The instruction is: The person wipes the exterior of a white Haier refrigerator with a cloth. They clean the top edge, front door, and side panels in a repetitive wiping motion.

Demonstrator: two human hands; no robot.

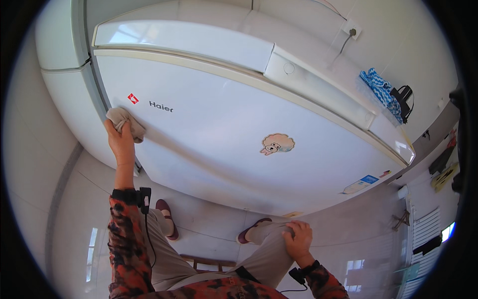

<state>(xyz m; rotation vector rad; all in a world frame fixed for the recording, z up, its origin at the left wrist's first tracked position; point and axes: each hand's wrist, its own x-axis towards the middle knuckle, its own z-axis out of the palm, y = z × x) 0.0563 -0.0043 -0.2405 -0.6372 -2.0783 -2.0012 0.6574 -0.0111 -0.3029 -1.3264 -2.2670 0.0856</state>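
Observation:
My left hand (121,144) grips a bunched beige cloth (129,125) and presses it to the front of a white Haier chest freezer (209,123), by its left edge. A red square sticker (133,98) and the maker's lettering sit just above the cloth. On my right knee rests my right hand (298,239), holding nothing, its fingers loosely spread. A cartoon dog sticker (278,144) is on the right half of the freezer front. Farther right, near the lower corner, is a blue and white label (361,184).
A tall white refrigerator (71,101) stands close against the freezer's left side. On the freezer lid lie a blue-and-white patterned cloth (381,89) and a black item (404,101). A plugged wall socket (351,30) is behind. I sit on a wooden stool (207,264); a radiator (425,231) stands right.

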